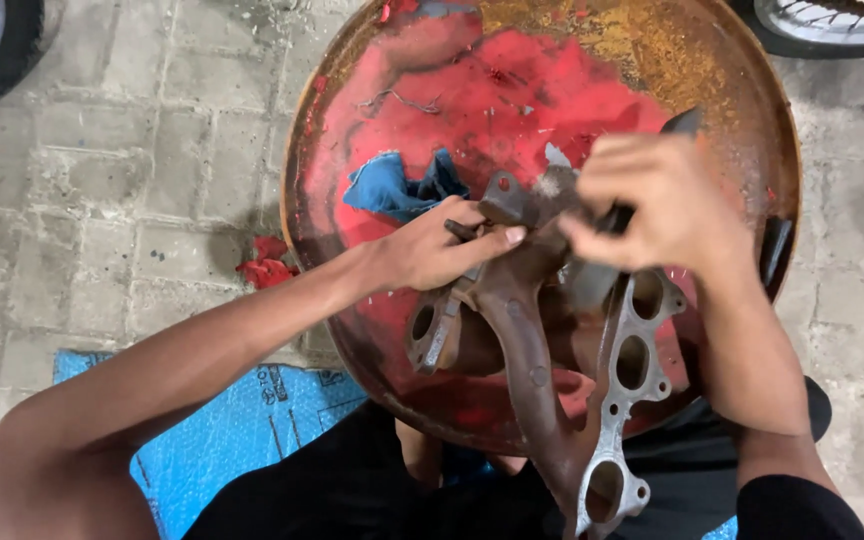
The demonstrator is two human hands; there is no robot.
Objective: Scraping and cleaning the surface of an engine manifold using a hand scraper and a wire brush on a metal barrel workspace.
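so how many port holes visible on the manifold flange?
3: one port hole just under the right hand, one mid-flange, one at the near end. More may hide beneath the hand.

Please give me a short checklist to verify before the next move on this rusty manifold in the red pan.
1. Left hand steadies the rusty manifold at its upper flange: ok.
2. Right hand is closed on a dark tool: ok.
3. Tool tip contact with the part: cannot tell, hidden by the hand.
4. Manifold lies over the red pan: ok.
5. Blue rag lies apart from both hands: ok.
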